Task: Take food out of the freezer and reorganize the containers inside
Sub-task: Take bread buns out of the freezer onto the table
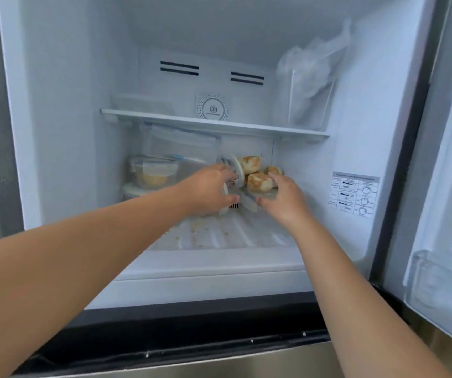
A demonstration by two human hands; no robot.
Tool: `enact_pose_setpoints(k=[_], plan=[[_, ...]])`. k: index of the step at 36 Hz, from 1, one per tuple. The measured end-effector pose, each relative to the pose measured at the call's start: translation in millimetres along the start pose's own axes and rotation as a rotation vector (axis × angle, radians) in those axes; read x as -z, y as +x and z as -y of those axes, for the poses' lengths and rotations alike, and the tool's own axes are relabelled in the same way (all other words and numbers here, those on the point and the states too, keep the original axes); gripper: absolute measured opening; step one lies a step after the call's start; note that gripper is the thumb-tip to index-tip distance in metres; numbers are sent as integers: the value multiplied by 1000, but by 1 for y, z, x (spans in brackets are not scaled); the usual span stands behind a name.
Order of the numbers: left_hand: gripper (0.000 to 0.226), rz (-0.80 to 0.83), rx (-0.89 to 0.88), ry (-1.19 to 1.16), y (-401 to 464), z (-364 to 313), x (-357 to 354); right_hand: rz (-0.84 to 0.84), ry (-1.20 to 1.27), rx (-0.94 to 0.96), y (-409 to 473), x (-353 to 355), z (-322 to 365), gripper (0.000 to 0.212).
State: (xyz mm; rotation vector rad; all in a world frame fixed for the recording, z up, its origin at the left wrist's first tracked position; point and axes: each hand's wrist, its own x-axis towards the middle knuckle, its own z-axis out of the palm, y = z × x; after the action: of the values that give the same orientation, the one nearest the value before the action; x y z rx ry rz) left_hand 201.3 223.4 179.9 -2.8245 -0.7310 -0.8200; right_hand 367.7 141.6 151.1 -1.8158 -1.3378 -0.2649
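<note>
Both my arms reach into the open freezer's lower compartment. A clear container of browned buns (254, 173) lies tipped on its side at the back, its white-rimmed lid (239, 170) facing left. My left hand (211, 186) grips the lid end with curled fingers. My right hand (284, 197) holds the container's right side and underside, thumb below. At the back left stand two stacked clear lidded tubs (153, 173) with yellow food, and a zip bag (181, 145) leans behind them.
A white shelf (213, 124) divides the freezer; on it sit a flat container (140, 103) at left and a bagged clear bin (309, 88) at right. Crumbs dot the ribbed floor (219, 236). The open door (445, 214) with its bins is at right.
</note>
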Motion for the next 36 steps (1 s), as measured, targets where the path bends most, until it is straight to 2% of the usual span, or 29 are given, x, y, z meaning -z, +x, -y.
enact_pose_setpoints(k=[4, 10, 15, 20, 23, 27, 32, 36], plan=[[58, 17, 18, 26, 24, 4, -7, 16, 1, -31, 11, -1, -4, 67], [60, -9, 4, 83, 58, 11, -16, 57, -38, -33, 30, -4, -7, 47], [63, -8, -52, 139, 84, 14, -18, 93, -83, -85, 48, -9, -10, 46], [60, 11, -109, 206, 111, 19, -23, 138, -162, -65, 61, -15, -15, 46], [58, 19, -117, 229, 125, 22, -26, 149, -173, -52, 67, -18, -18, 40], [61, 93, -81, 180, 141, 25, -33, 141, -181, -41, 70, -23, -22, 35], [83, 205, -38, 103, 156, 26, -33, 108, -149, -78, 73, -28, -25, 40], [79, 248, -19, 71, 161, 26, -31, 123, -102, -112, 73, -30, -25, 37]])
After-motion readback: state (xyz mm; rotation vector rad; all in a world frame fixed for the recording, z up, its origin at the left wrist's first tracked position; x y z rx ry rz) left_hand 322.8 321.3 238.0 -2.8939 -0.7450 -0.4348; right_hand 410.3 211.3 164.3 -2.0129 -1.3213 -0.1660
